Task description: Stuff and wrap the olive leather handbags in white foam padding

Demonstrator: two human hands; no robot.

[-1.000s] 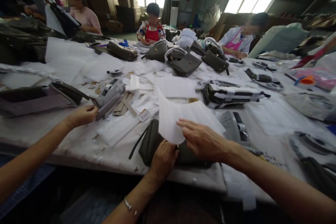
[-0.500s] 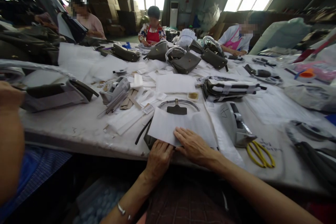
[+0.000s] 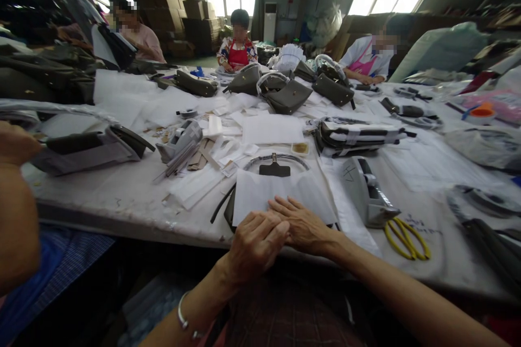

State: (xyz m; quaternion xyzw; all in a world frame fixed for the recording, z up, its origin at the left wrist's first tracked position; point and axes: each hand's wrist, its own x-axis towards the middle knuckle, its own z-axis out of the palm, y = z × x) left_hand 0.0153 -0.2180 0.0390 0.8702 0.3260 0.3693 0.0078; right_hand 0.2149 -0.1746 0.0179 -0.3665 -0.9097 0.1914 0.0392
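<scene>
A dark olive handbag (image 3: 228, 211) lies at the table's near edge, mostly covered by a white foam sheet (image 3: 260, 192). Its curved handle (image 3: 280, 158) and a black tab (image 3: 274, 169) stick out beyond the sheet. My right hand (image 3: 301, 223) lies flat on the sheet with its fingers stretched out to the left. My left hand (image 3: 255, 243) sits at the sheet's near edge, fingers curled and touching my right hand's fingertips. What the curled fingers hold is hidden.
A grey tape dispenser (image 3: 368, 192) and yellow scissors (image 3: 405, 238) lie to the right. Another dispenser (image 3: 179, 138) and paper strips lie to the left. Another person's arm (image 3: 16, 200) is at the far left. More olive handbags (image 3: 287, 96) and three seated people are across the table.
The foam sheet has been laid flat over the bag. My left hand rose and shifted right against my right hand's fingers. The other person's arm has drawn back to the left.
</scene>
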